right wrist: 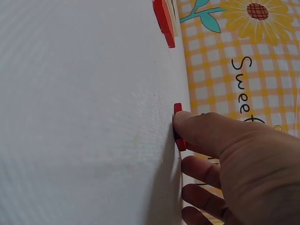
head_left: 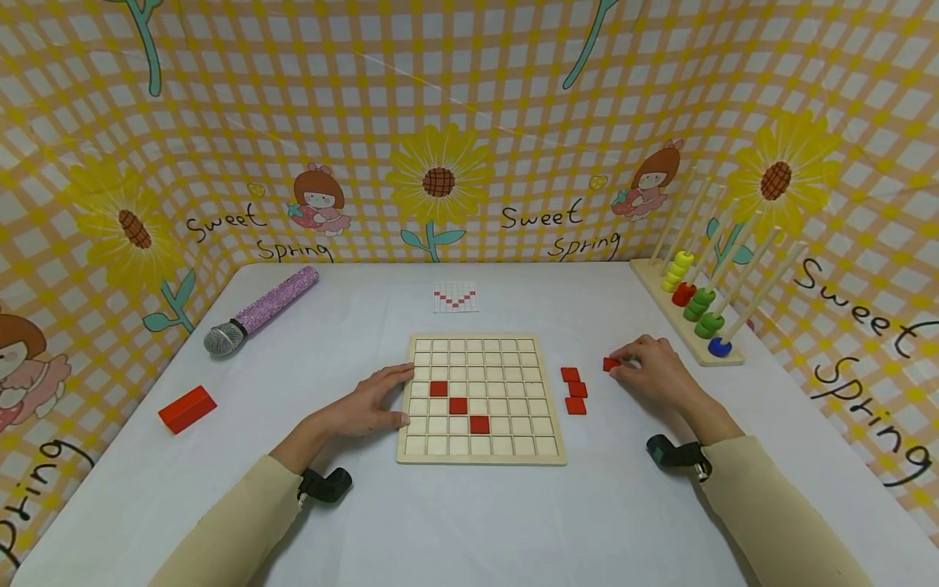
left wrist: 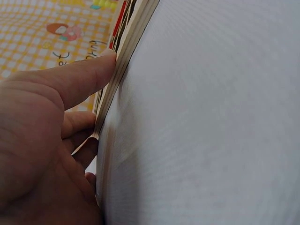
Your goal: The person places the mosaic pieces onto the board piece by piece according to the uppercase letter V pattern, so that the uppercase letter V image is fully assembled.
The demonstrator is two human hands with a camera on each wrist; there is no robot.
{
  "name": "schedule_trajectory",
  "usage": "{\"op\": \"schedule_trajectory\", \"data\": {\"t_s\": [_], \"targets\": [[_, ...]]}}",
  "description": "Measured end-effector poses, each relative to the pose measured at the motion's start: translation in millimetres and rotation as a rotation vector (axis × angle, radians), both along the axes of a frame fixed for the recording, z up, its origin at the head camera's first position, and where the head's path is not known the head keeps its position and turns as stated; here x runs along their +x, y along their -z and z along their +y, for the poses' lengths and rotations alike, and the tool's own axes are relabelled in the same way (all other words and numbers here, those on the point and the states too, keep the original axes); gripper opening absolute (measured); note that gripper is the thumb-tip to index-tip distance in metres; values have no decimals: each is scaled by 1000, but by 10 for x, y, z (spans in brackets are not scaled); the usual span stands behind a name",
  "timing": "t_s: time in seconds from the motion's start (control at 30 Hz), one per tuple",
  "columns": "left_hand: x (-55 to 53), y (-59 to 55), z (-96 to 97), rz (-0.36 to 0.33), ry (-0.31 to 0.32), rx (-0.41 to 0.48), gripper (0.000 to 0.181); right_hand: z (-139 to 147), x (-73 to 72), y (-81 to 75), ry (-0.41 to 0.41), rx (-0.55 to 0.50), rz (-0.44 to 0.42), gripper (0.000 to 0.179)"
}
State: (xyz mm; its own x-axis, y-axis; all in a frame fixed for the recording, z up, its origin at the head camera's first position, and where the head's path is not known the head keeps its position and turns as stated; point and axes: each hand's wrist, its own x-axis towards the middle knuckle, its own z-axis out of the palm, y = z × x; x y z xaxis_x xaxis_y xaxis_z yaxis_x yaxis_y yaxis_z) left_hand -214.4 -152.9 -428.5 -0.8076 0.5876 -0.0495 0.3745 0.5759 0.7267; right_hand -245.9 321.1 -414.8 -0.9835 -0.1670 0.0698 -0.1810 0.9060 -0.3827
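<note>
A wooden grid board point(head_left: 482, 459) lies flat on the table, with three red tiles set in a diagonal of its squares, one of them a lower tile point(head_left: 479, 425). My left hand point(head_left: 370, 401) rests at the board's left side, its thumb and fingertips touching the wooden edge point(left wrist: 123, 56). To the right of the board, my right hand point(head_left: 653, 371) pinches a single red square tile point(head_left: 610, 364) by its right side, low at the tabletop. The right wrist view shows the thumb over that tile point(right wrist: 178, 108). Between board and hand lie several loose red tiles point(head_left: 575, 405).
Behind the board lies a small pattern card point(head_left: 456, 297) with red squares in a V. A glittery microphone point(head_left: 275, 302) and a red block point(head_left: 187, 409) are on the left. A bead abacus point(head_left: 689, 306) stands at the back right. Patterned cloth point(head_left: 469, 98) hangs around the table.
</note>
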Motion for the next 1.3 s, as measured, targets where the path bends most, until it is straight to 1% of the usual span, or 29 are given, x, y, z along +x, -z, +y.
{"op": "schedule_trajectory", "data": {"t_s": [0.47, 0.77, 1.1, 1.3], "targets": [[-7, 9, -5, 2, -1, -6, 76, -37, 18, -6, -4, -12, 7, 29], [-4, 2, -6, 4, 6, -5, 76, -115, 44, -61, -4, -16, 4, 30], [-16, 11, -10, 3, 5, -12, 76, -290, 119, -167, -45, -25, 25, 29], [-14, 5, -11, 5, 0, -15, 76, -426, 151, -198, -65, -16, 59, 27]]}}
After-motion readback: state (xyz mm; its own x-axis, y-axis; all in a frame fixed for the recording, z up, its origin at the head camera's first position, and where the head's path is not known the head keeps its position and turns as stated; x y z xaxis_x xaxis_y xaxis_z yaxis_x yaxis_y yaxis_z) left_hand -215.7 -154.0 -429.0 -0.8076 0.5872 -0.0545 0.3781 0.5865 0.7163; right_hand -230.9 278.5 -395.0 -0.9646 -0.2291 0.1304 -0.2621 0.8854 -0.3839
